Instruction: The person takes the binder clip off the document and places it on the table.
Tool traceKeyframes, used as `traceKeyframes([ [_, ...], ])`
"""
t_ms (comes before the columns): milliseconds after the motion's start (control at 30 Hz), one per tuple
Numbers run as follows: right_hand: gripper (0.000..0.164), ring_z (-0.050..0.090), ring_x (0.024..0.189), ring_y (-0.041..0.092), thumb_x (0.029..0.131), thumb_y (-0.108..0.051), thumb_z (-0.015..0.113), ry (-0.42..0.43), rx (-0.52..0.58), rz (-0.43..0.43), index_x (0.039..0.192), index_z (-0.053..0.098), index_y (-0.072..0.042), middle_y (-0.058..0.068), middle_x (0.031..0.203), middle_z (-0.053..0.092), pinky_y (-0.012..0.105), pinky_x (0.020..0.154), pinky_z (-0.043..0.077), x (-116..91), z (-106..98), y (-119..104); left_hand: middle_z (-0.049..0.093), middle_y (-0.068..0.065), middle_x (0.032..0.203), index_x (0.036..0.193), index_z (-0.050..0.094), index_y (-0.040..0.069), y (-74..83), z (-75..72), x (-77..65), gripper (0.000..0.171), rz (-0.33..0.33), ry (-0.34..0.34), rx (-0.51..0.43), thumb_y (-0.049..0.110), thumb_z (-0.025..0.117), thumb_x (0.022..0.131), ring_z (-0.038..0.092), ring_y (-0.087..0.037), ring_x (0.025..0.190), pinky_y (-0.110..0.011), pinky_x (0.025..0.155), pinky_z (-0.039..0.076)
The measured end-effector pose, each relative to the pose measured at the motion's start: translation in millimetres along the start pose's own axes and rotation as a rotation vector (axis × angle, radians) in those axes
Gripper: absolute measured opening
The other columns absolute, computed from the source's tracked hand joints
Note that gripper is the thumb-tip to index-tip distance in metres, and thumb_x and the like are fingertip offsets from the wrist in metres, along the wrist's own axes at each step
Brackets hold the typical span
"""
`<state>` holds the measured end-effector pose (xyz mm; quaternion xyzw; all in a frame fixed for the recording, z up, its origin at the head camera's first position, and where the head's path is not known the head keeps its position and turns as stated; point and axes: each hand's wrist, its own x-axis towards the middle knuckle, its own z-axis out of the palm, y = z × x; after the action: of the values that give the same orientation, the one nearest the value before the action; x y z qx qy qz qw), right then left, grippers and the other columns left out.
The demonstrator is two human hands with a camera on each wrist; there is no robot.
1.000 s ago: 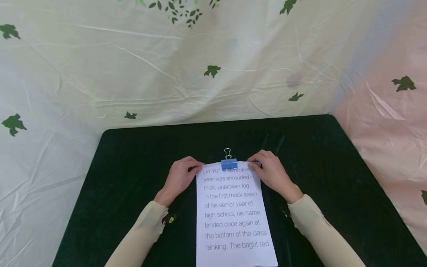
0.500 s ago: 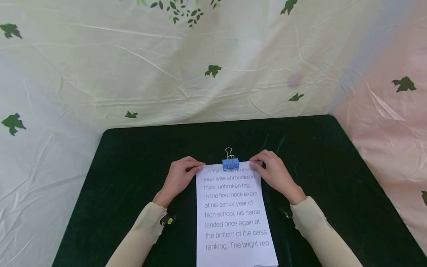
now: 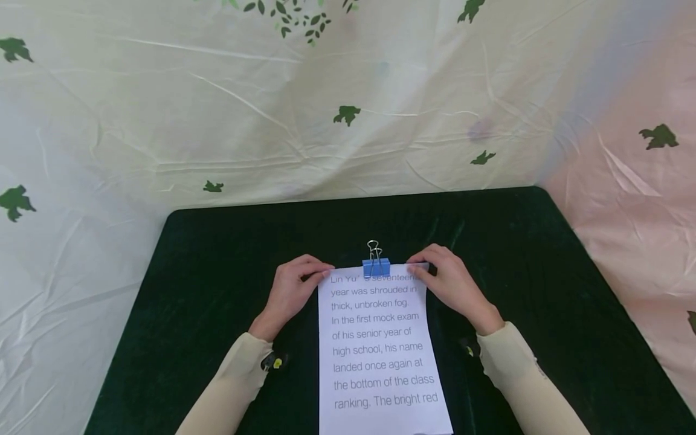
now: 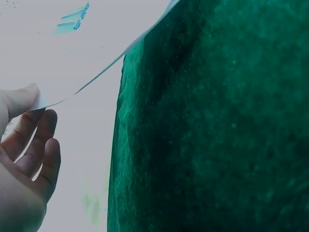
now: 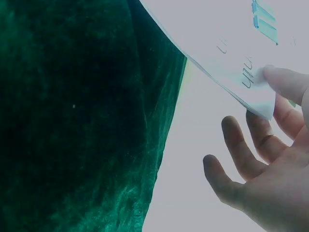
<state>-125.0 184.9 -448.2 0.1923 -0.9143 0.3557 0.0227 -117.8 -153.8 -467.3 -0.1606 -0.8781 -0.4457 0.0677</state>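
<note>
A stack of white paper sheets [image 3: 380, 344] printed with large English text is held up above the table in the head view. On its top edge sits a blue binder clip [image 3: 376, 267], its wire handle standing up. My left hand [image 3: 290, 293] pinches the top left corner between thumb and fingers. At the top right corner my right hand [image 3: 452, 284] pinches the paper likewise. In the left wrist view the thumb [image 4: 21, 100] presses on the paper's corner. The right wrist view has the other corner under the right thumb [image 5: 287, 82], the lower fingers spread loosely.
A dark green cloth-covered table [image 3: 234, 241] lies under the hands. Behind it hangs a pale curtain [image 3: 261, 127] with green bird and leaf prints, turning pink at the right. Small dark wrist devices are partly visible near both sleeves [image 3: 231, 374].
Both hands keep their pinch on the paper's top corners. The right hand and the binder clip have shifted very slightly to the right in the head view.
</note>
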Motion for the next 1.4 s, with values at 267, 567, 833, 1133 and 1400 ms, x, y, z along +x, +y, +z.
traceKeyframes([
  [267,0.053,0.048,0.139,0.041,0.100,-0.038,0.070,-0.074,0.070,0.044,0.145,0.058,-0.012,0.018,0.155,0.049,0.064,0.110,0.039,3.2,-5.7,-6.6,0.072,0.004,0.103,0.108,0.082,0.014,1.7,-0.1,-2.4,0.015,0.020,0.015,-0.006,0.009,0.074,0.097,0.064,-0.010,0.089,-0.032,0.076,0.054],
  [567,0.080,0.029,0.152,0.042,0.096,-0.050,0.072,-0.184,0.109,0.060,0.161,0.038,-0.018,0.015,0.169,0.026,0.067,0.115,0.029,18.0,-7.8,-21.6,0.072,0.003,0.103,0.107,0.082,0.014,2.0,0.6,-4.0,0.015,0.046,0.032,-0.001,0.008,0.074,0.096,0.064,-0.010,0.088,-0.032,0.075,0.054],
  [833,0.087,0.026,0.153,0.041,0.093,-0.050,0.074,-0.263,0.128,0.046,0.163,0.035,-0.017,0.016,0.168,0.028,0.064,0.118,0.025,40.1,-9.1,-27.9,0.071,0.003,0.103,0.107,0.082,0.015,2.9,0.6,-5.1,0.016,0.051,0.032,-0.006,0.007,0.074,0.096,0.064,-0.011,0.089,-0.032,0.076,0.054],
  [1133,0.088,0.040,0.146,0.040,0.089,-0.056,0.076,-0.370,0.216,0.029,0.161,0.039,-0.019,0.012,0.163,0.039,0.062,0.116,0.032,56.9,-9.4,-23.8,0.071,0.003,0.103,0.107,0.082,0.015,1.8,2.7,-5.8,0.017,0.076,0.034,-0.012,0.006,0.074,0.096,0.064,-0.010,0.089,-0.032,0.075,0.054],
  [1400,0.082,0.046,0.141,0.040,0.092,-0.052,0.074,-0.425,0.242,0.009,0.158,0.043,-0.015,0.014,0.159,0.045,0.061,0.114,0.036,61.4,-4.8,-22.5,0.071,0.004,0.103,0.107,0.082,0.015,2.8,3.8,-6.8,0.016,0.089,0.039,-0.011,0.006,0.075,0.095,0.064,-0.009,0.088,-0.031,0.074,0.054],
])
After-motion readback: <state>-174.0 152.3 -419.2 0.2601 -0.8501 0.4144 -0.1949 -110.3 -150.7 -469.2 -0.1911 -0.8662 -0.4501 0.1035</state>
